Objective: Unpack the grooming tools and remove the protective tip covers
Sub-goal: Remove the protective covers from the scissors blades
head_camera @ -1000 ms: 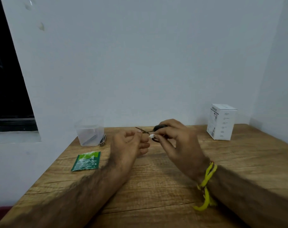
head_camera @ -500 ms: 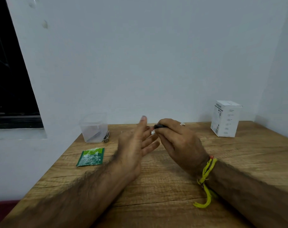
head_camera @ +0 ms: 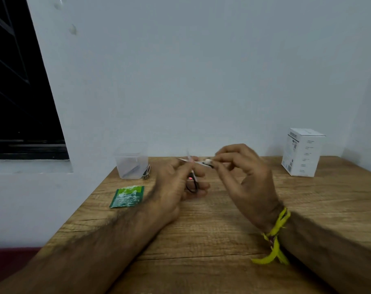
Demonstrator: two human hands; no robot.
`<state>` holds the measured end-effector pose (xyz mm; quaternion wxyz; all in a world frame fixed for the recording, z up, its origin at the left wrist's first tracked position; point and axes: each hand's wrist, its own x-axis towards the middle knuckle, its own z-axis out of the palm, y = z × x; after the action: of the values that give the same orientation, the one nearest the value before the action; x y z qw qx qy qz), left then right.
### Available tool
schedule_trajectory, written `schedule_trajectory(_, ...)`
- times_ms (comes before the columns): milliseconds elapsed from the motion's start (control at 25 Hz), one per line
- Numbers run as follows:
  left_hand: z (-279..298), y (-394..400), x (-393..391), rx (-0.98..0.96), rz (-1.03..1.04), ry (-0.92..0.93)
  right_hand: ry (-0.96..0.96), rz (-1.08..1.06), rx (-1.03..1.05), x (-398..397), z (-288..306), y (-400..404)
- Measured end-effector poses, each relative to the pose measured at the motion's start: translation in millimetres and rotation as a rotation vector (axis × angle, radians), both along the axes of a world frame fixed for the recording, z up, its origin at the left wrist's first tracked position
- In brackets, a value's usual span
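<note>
Both hands are raised just above the wooden table, near its far edge. My left hand grips a small pair of scissors: the black finger loop hangs below my fingers and the thin blades point up and are blurred. My right hand pinches a small white tip cover between thumb and forefinger, right next to the left hand's fingertips. I cannot tell whether the cover touches the blades.
A clear plastic tub stands at the table's back left, with a thin tool inside. A small metal tool leans next to it. A green sachet lies in front. A white carton stands at the back right.
The left hand, whose fingers were spread half a second ago, now grips the scissors with the loop hanging down. The right hand has lifted slightly and keeps the white piece.
</note>
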<state>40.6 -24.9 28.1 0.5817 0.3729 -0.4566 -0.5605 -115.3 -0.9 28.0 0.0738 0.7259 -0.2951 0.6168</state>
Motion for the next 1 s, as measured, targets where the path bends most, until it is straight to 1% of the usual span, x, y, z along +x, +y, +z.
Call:
schedule_trajectory(80,-7.8,1.9,-7.2,-0.076,-0.16,-0.132,-0.103,-0.083,0.067,-10.8,1.5,-4.7)
schedule_trajectory(160,-12.3,2.2,-10.2,-0.129,-0.248,-0.195,-0.116,-0.145,0.093,-16.6,1.8,-8.3)
schedule_trajectory(240,-13.6,1.1,-10.0,-0.139,-0.272,-0.212,-0.038,-0.177,0.072,-18.6,-0.1,-10.4)
schedule_trajectory(360,-14.2,1.2,-8.5,-0.15,-0.305,-0.204,0.15,-0.178,0.001,-20.9,-3.2,-12.9)
schedule_trajectory(440,-14.6,1.0,-8.5,-0.146,-0.318,-0.186,0.234,-0.188,-0.039,-20.8,-4.2,-14.5)
schedule_trajectory(640,-16.2,-2.3,-8.0,-0.11,-0.271,-0.143,0.325,-0.224,-0.068,-14.7,-5.8,-18.1)
schedule_trajectory(800,-17.0,-2.1,-6.8,-0.12,-0.292,-0.126,0.459,-0.319,-0.091,-15.1,-6.2,-19.7)
schedule_trajectory(920,-17.5,-1.6,-6.8,-0.113,-0.296,-0.113,0.56,-0.336,-0.102,-20.6,-5.5,-18.6)
schedule_trajectory(1000,-17.7,-1.6,-5.8,-0.12,-0.298,-0.111,0.564,-0.329,-0.095,-18.1,-4.2,-17.7)
